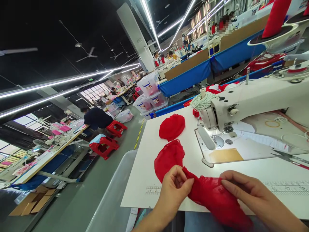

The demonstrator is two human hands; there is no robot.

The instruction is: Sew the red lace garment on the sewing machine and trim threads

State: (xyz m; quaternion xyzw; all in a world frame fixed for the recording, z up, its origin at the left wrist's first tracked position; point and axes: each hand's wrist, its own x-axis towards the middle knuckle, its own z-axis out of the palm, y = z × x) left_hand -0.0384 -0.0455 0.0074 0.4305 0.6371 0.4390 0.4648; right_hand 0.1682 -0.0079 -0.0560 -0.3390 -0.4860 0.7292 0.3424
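Note:
A sheer red fabric piece (212, 196) hangs between my two hands over the front edge of the white sewing table (135, 190). My left hand (174, 190) pinches its left end between thumb and fingers. At its upper right edge, my right hand (248, 190) grips it with thumb and forefinger. Just beyond my left hand lies a second red fabric piece (169, 159), partly covered by that hand. Farther back rests a rounder red piece (172, 126). To the right of these stands a white sewing machine (251, 103), its needle area lit.
Scissors (289, 158) lie on the machine bed at right. A translucent plastic bin (113, 190) stands against the table's left side. Red stools (104, 146) and a seated person (98, 117) are across the aisle. Stacked clear boxes (148, 85) stand behind. Red thread cones (276, 17) rise at upper right.

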